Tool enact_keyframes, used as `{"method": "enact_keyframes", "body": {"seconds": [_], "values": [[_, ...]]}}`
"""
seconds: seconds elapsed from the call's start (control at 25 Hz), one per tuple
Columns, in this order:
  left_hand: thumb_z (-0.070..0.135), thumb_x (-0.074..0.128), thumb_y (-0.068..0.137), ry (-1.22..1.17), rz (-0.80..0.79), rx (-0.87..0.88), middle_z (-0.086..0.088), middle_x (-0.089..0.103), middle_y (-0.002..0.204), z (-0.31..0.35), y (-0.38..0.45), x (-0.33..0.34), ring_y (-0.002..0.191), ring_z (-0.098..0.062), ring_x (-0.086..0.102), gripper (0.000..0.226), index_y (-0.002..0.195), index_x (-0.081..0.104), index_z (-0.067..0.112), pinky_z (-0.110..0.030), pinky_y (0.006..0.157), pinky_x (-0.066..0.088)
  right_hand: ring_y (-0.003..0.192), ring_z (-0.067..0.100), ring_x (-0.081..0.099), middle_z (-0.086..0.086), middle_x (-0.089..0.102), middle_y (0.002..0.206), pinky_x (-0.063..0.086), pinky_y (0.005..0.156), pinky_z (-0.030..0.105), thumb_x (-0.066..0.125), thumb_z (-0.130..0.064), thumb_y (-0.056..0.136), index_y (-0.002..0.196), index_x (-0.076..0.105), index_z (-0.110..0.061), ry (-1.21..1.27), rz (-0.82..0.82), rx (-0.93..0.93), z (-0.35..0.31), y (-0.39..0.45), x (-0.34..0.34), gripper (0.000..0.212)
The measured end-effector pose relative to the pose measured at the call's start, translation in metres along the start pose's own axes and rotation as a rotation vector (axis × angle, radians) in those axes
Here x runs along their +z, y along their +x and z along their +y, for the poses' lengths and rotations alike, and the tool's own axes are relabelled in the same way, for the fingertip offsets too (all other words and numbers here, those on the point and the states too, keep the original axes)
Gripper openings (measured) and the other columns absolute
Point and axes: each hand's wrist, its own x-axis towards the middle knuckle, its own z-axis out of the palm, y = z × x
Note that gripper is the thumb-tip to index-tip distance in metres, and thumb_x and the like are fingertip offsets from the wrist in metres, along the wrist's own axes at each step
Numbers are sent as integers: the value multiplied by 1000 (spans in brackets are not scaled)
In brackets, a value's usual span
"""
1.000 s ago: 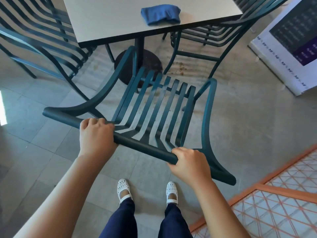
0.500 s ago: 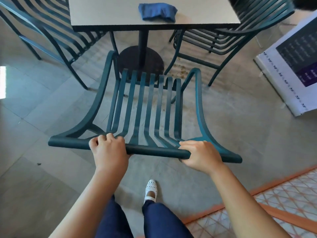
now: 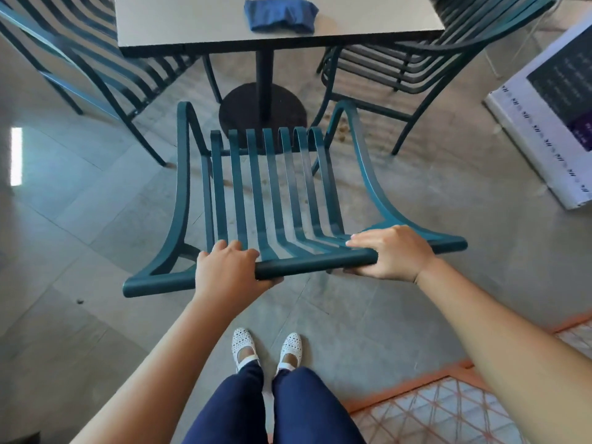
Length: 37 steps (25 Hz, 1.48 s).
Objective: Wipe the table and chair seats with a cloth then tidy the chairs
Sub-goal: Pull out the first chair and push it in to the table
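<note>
Teal metal slats run down the back and seat of the near chair (image 3: 282, 187), which stands square to the table (image 3: 192, 24) with the front of its seat close to the round black pedestal base (image 3: 243, 113); the left hand (image 3: 229, 277) grips the chair's top rail left of centre, fingers curled over the bar and thumb tucked beneath it; the right hand (image 3: 389, 253) holds the same rail further right, fingers laid over the top and thumb under, so both hands are wrapped firmly round the bar with a stretch of rail bare between them; the blue cloth (image 3: 281, 15) lies bunched on the pale tabletop near its front edge, well apart from either hand; a second teal chair (image 3: 96, 62) stands at the table's left side, its seat partly under the tabletop, and a third (image 3: 413, 59) at the right side; a white signboard (image 3: 544, 123) with a dark panel lies on the grey tiled floor at the far right; below the rail the person's white shoes (image 3: 266, 350) stand together on the tiles, beside an orange-edged patterned mat (image 3: 448, 408)
</note>
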Motion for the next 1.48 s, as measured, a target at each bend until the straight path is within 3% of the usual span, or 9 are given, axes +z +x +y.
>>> {"method": "enact_keyframes", "body": {"seconds": [0.24, 0.64, 0.84, 0.92, 1.0, 1.12, 1.24, 1.36, 1.48], "values": [[83, 40, 70, -14, 6, -86, 10, 57, 70, 27, 17, -2, 66, -13, 58, 59, 88, 60, 30, -26, 57, 48, 86, 16, 70, -9, 73, 98, 54, 68, 31, 26, -80, 78, 106, 71, -31, 22, 84, -1, 21, 4, -3, 72], [90, 37, 62, -1, -89, -192, 9, 57, 66, 71, 47, -11, 64, -12, 57, 69, 86, 65, 32, -26, 57, 49, 70, 18, 69, -4, 75, 80, 54, 59, 31, 40, -50, 87, 90, 77, -23, 48, 245, 45, 75, 18, -12, 46], [86, 39, 67, -90, -162, -95, 8, 61, 79, 97, 77, -21, 78, -12, 60, 68, 96, 64, 30, -39, 82, 53, 58, 21, 59, -4, 63, 58, 49, 62, 31, 40, -37, 85, 67, 72, -21, -26, 281, 63, 111, 32, -25, 40], [80, 40, 74, -27, -173, -11, 5, 61, 110, 99, 85, -25, 111, -17, 53, 70, 119, 58, 29, -52, 106, 33, 56, 21, 54, -4, 60, 54, 47, 65, 31, 39, -35, 87, 57, 65, -18, -50, 257, 117, 107, 36, -23, 43], [73, 42, 79, 17, -115, 32, 3, 49, 137, 97, 84, -25, 134, -17, 34, 76, 136, 45, 24, -56, 112, 13, 50, 18, 45, -4, 55, 49, 40, 59, 28, 36, -38, 89, 51, 57, -18, -88, 269, 165, 97, 35, -18, 48], [66, 48, 79, -9, -44, 61, 3, 46, 142, 88, 82, -26, 139, -15, 29, 77, 140, 40, 21, -55, 114, 4, 43, 19, 39, -2, 54, 44, 28, 53, 23, 36, -38, 88, 47, 57, -20, -133, 319, 238, 86, 40, -17, 50], [67, 47, 78, 0, -30, 60, 5, 59, 126, 76, 93, -32, 123, -15, 50, 72, 135, 48, 23, -48, 115, 11, 41, 16, 29, 0, 50, 39, 16, 49, 19, 34, -40, 87, 45, 58, -17, -143, 315, 268, 79, 54, -20, 52], [72, 46, 76, -3, 12, 33, 8, 63, 82, 66, 109, -43, 83, -13, 59, 63, 115, 61, 24, -31, 89, 44, 43, 20, 31, 0, 43, 41, 8, 48, 18, 30, -41, 88, 47, 58, -15, -159, 237, 310, 77, 75, -23, 56], [78, 47, 71, 19, 34, 14, 9, 56, 65, 59, 129, -56, 69, -10, 57, 65, 103, 65, 25, -22, 55, 39, 48, 23, 37, 1, 44, 47, 16, 47, 22, 31, -40, 87, 50, 52, -17, -151, 180, 334, 86, 98, -27, 49]]}}
